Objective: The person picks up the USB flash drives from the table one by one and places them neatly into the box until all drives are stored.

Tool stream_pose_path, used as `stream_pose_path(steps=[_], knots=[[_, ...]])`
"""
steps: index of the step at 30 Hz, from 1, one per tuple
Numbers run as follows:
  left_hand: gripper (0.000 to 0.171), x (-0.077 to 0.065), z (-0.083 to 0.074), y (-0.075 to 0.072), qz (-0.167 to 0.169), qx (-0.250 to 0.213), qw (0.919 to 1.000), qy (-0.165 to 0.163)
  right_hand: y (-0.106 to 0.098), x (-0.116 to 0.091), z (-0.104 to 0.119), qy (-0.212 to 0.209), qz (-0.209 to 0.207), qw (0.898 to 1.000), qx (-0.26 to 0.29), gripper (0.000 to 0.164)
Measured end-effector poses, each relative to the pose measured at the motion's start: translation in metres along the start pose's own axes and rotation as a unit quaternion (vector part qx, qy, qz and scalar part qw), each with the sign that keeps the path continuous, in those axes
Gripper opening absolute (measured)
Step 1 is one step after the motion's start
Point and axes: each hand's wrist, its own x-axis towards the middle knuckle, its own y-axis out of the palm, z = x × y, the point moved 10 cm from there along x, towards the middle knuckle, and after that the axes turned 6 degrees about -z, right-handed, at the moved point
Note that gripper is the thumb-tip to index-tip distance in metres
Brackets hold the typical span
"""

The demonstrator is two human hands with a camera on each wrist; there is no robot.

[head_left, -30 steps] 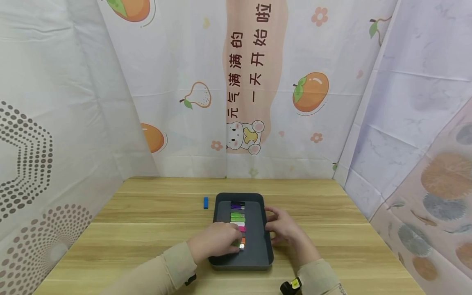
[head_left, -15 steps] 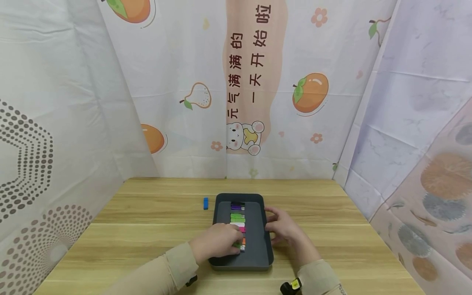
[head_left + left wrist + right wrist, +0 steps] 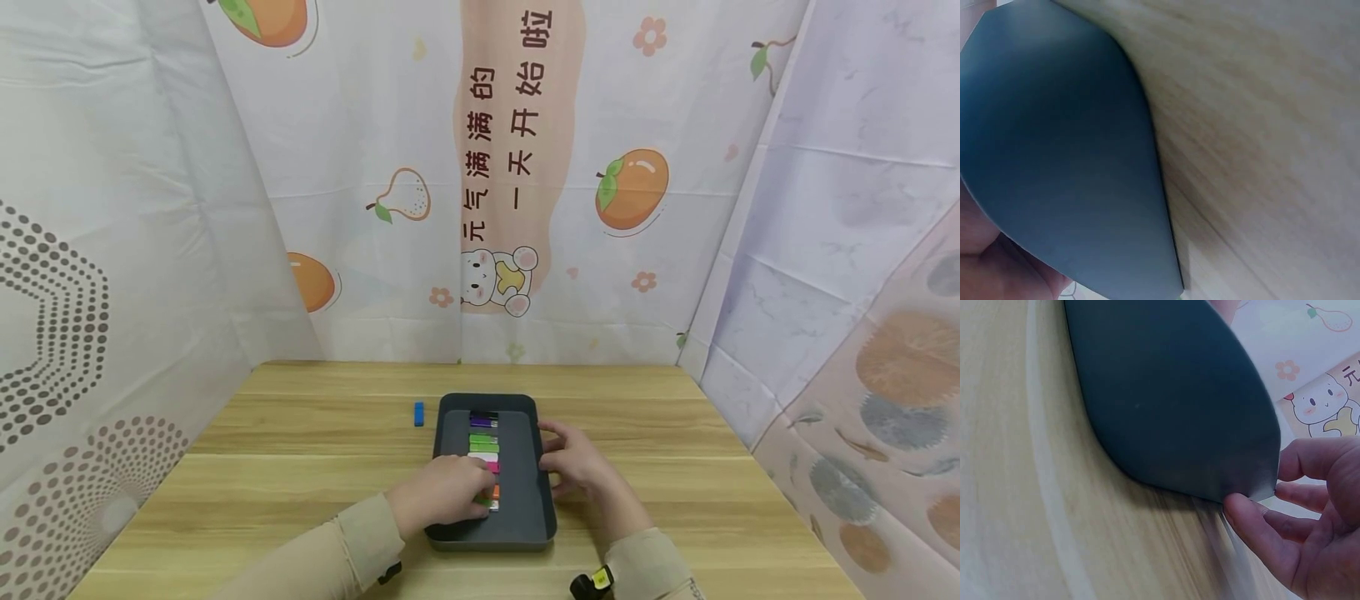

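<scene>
A dark grey tray (image 3: 522, 508) holds a column of USB flash drives. My left hand (image 3: 441, 493) reaches over its left wall, thumb and fingers curled around a green flash drive (image 3: 486, 503) near the front; its metal plug shows past the fingertips. Just behind are an orange drive (image 3: 496, 492) and a pink one (image 3: 492, 467), both partly covered by the hand. My right hand (image 3: 576, 460) touches the tray's outer right wall with spread fingers. The right wrist view shows the right thumb (image 3: 1254, 531) against that wall. Only the tray's outer side (image 3: 1072, 156) fills most of the left wrist view.
Further back in the tray lie a white drive (image 3: 483, 457), light green ones (image 3: 483, 443) and a purple one (image 3: 482, 422) beside a black one. A blue flash drive (image 3: 418, 414) sits on the wooden table (image 3: 315, 450), left of the tray. Printed curtains stand behind.
My left hand has shifted very slightly right, and the green drive's plug end has moved a little. My right hand and the tray stay in place.
</scene>
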Motion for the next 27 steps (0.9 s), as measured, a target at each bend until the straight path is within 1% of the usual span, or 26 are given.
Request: stream_pose_path(steps=[4, 8, 12, 17, 20, 22, 25, 27], knots=[[0.018, 0.000, 0.000, -0.002, -0.007, 0.006, 0.9999, 0.005, 0.001, 0.000, -0.001, -0.002, 0.004, 1.000, -0.002, 0.081], [0.019, -0.002, 0.000, -0.013, -0.035, 0.005, 0.9993, 0.014, 0.002, 0.001, -0.002, -0.003, 0.007, 1.000, -0.004, 0.080], [0.022, -0.003, 0.003, -0.029, -0.064, 0.001, 0.9978, 0.016, 0.001, 0.001, -0.002, -0.003, 0.007, 1.000, -0.004, 0.081], [0.028, -0.003, 0.011, -0.049, -0.079, -0.003, 0.9969, 0.004, 0.000, 0.001, -0.003, -0.001, 0.005, 1.000, -0.002, 0.080], [0.030, -0.004, 0.016, -0.064, -0.095, 0.000, 0.9954, -0.005, 0.000, 0.001, -0.003, 0.000, 0.004, 1.000, -0.004, 0.080], [0.030, -0.005, 0.019, -0.076, -0.114, 0.008, 0.9934, -0.008, 0.000, 0.002, -0.002, 0.000, 0.003, 1.000, -0.006, 0.080], [0.029, -0.008, 0.023, -0.093, -0.146, 0.028, 0.9889, -0.001, 0.000, 0.002, -0.002, 0.000, 0.001, 1.000, -0.006, 0.080], [0.027, -0.010, 0.026, -0.102, -0.165, 0.032, 0.9857, 0.003, 0.000, 0.002, -0.002, 0.000, 0.001, 1.000, -0.004, 0.080]])
